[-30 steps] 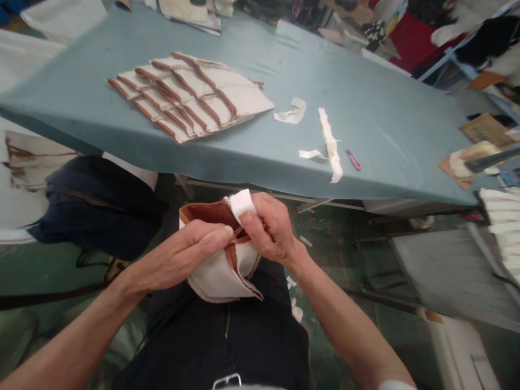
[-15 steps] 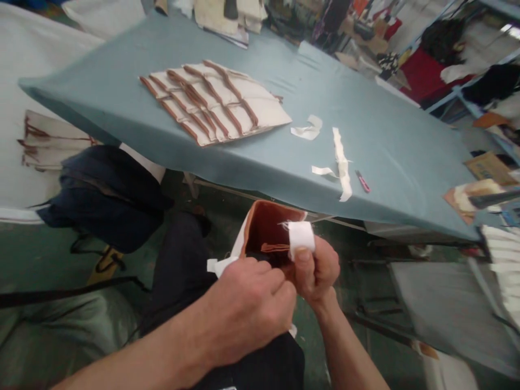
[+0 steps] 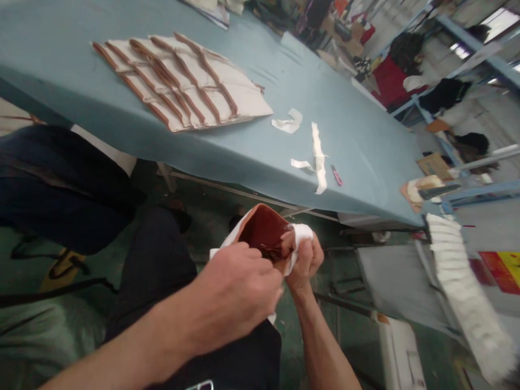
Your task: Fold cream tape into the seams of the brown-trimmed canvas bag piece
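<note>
Over my lap is a fabric pouch [image 3: 260, 230], white outside and reddish-brown inside, with its mouth facing up. My left hand [image 3: 246, 287] is closed in a fist at the near rim, its back to me, and covers the lower part of the pouch. On the right side of the mouth, my right hand [image 3: 306, 262] pinches the edge together with a white cloth strip [image 3: 303, 233]. Fingertips show inside the opening there. Another bit of white peeks out left of my left knuckles.
Overlapping white pieces with brown edging [image 3: 182, 81] lie on the blue-covered table [image 3: 365, 157]. Near them are white strip scraps [image 3: 319, 157] and a small pink cutter [image 3: 337, 175]. A dark bag [image 3: 60, 184] is at left, and a pleated white length [image 3: 463, 287] hangs at right.
The view has swung right, so the table things sit further left. The white strip, earlier spread flat above my right thumb, is now folded over the pouch's edge under my right fingers.
</note>
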